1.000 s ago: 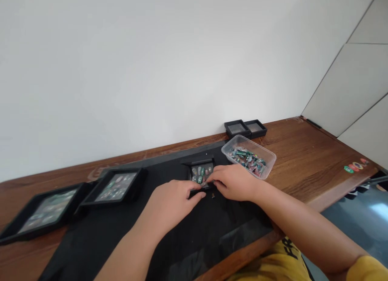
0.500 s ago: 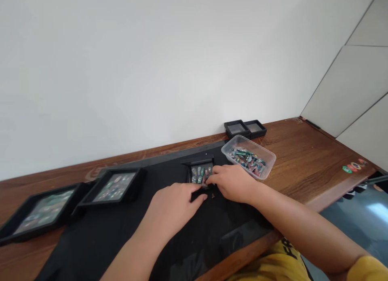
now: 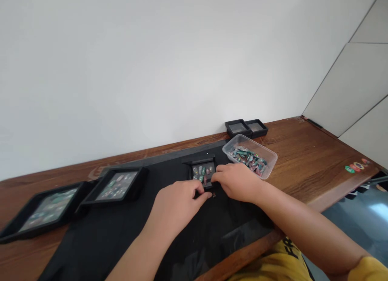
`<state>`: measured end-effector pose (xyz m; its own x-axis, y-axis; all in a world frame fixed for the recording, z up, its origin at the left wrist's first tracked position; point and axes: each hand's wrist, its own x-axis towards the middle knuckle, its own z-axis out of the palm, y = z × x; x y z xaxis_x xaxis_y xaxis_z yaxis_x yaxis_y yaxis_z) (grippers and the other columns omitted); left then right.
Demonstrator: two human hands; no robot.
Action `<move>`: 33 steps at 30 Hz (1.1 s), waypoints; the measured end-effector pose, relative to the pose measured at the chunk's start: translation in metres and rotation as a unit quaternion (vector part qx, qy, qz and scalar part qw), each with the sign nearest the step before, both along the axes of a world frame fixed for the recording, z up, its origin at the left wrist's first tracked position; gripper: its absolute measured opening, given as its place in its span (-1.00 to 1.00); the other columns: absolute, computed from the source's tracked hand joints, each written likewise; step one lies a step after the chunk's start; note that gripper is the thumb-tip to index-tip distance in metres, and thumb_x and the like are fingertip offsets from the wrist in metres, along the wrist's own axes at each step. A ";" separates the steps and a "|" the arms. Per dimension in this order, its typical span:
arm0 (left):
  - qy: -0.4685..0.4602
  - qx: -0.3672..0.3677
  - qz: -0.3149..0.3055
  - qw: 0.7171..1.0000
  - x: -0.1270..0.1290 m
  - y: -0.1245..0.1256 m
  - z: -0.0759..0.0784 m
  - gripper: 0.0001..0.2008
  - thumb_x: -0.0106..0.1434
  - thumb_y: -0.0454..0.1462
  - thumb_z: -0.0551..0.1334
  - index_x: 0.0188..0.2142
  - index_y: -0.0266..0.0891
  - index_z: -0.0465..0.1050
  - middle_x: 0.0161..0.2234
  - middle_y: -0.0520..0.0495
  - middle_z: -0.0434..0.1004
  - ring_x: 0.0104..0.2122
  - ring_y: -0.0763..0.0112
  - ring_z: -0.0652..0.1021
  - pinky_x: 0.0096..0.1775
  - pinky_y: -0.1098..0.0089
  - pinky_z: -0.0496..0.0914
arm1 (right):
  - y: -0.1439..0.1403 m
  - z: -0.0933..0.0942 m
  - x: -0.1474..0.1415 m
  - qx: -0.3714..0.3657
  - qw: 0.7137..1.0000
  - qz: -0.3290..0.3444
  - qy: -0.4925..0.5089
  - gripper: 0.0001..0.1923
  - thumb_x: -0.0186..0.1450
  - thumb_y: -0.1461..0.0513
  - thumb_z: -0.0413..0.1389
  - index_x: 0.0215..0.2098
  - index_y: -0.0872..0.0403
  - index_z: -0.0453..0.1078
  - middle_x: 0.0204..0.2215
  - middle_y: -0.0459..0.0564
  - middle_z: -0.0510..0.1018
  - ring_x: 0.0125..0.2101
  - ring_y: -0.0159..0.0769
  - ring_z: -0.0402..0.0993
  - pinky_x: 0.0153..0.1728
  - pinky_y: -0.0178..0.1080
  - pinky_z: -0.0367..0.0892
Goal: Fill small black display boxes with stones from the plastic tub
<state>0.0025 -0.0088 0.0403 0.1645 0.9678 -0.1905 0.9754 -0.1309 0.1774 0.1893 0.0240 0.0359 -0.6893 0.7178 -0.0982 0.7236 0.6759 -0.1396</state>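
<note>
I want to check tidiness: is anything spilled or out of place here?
One small piece lies loose on the black mat, just outside the small black tray, between the left hand and right hand. Nothing else stands out.

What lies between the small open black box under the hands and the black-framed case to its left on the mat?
Head view: only bare black mat lies between the small box and the framed case; nothing rests on that stretch.

A long wooden table point(image 3: 306, 159) stood against a plain white wall point(image 3: 151, 70). Pale tiled panels point(image 3: 357, 79) met it at the right, above grey floor point(image 3: 363, 220).
</note>
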 end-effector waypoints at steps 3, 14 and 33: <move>-0.005 0.008 -0.010 1.000 0.000 -0.003 -0.004 -0.84 0.27 -0.11 0.30 -0.35 0.02 0.68 -0.38 0.02 0.71 -0.33 0.20 0.66 -0.36 0.34 0.28 | 0.001 0.001 0.002 -0.004 0.999 -0.025 0.036 -0.64 0.41 0.37 0.01 0.07 0.05 0.51 -0.09 0.08 0.61 -0.14 -0.14 0.57 -0.21 -0.19 0.38; -0.009 -0.050 -0.038 0.998 0.000 -0.004 -0.001 -0.78 0.34 -0.21 0.24 -0.26 0.08 0.72 -0.28 0.03 0.75 -0.26 0.19 0.68 -0.31 0.34 0.31 | 0.005 -0.014 -0.001 -0.022 0.990 -0.047 0.130 -0.64 0.43 0.40 0.02 0.11 0.13 0.50 -0.02 0.12 0.61 0.00 -0.16 0.53 0.03 -0.17 0.36; -0.086 0.005 -0.058 0.995 0.005 -0.004 -0.013 -0.81 0.32 -0.22 0.22 -0.27 -0.02 0.66 -0.58 0.11 0.51 -0.54 0.38 0.52 -0.45 0.41 0.23 | 0.002 -0.008 0.000 -0.065 0.990 -0.078 0.101 -0.67 0.41 0.38 0.01 0.11 0.11 0.40 -0.02 0.09 0.64 -0.07 -0.14 0.59 -0.12 -0.19 0.34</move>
<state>0.0075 -0.0131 0.0269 0.3047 0.9420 -0.1409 0.9088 -0.2433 0.3391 0.1897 0.0264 0.0282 -0.5860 0.8074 -0.0686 0.7666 0.5250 -0.3696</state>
